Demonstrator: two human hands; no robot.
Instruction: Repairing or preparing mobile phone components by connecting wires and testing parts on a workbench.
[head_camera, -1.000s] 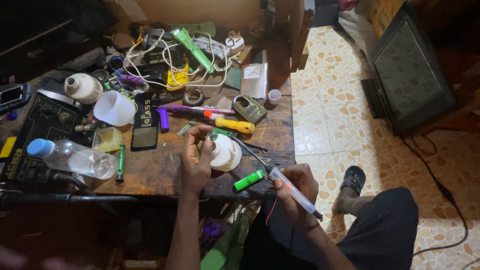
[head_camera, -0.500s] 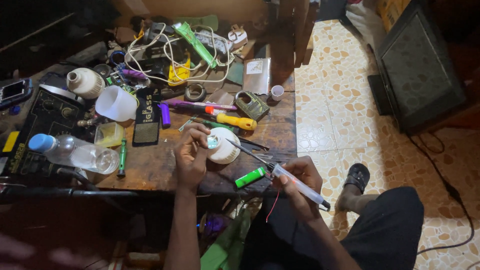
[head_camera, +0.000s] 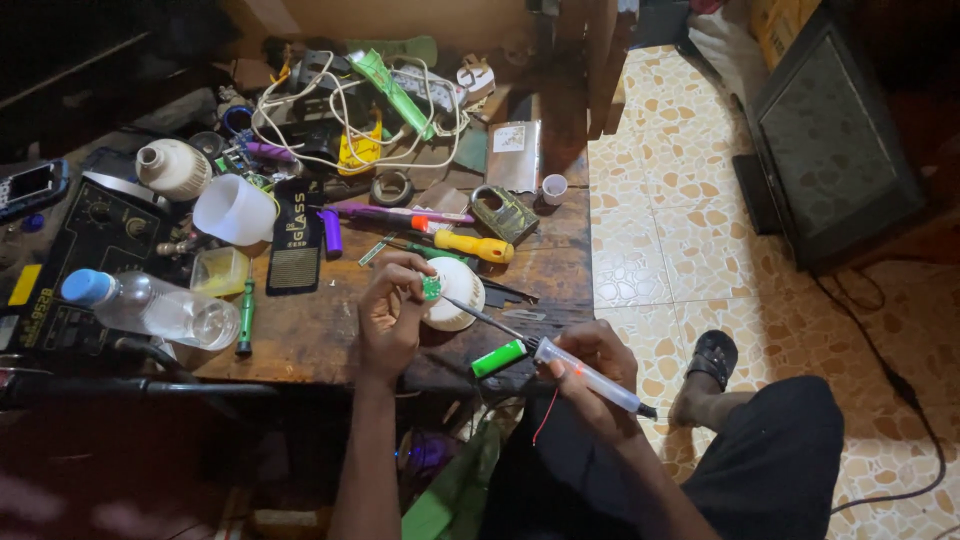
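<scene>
My left hand (head_camera: 388, 312) pinches a small green circuit board (head_camera: 431, 288) over a round white lamp housing (head_camera: 455, 294) on the wooden workbench (head_camera: 320, 335). My right hand (head_camera: 592, 362) grips a soldering iron with a clear handle (head_camera: 590, 377); its thin metal tip (head_camera: 478, 316) points up-left and reaches the green board. A thin red wire (head_camera: 545, 418) hangs below my right hand. A small green cylinder (head_camera: 498, 358) lies at the bench's front edge beside the iron.
The bench holds a clear water bottle (head_camera: 150, 307), a white cup (head_camera: 235, 210), a yellow-handled screwdriver (head_camera: 470, 245), a padlock (head_camera: 499, 212), tangled white cables (head_camera: 340, 100) and a black station (head_camera: 75, 260). A dark screen (head_camera: 830, 140) leans at right on patterned tiles (head_camera: 660, 240).
The camera has shifted slightly. The iron's tip has moved in against the green board held by my left hand; both hands otherwise stay in place.
</scene>
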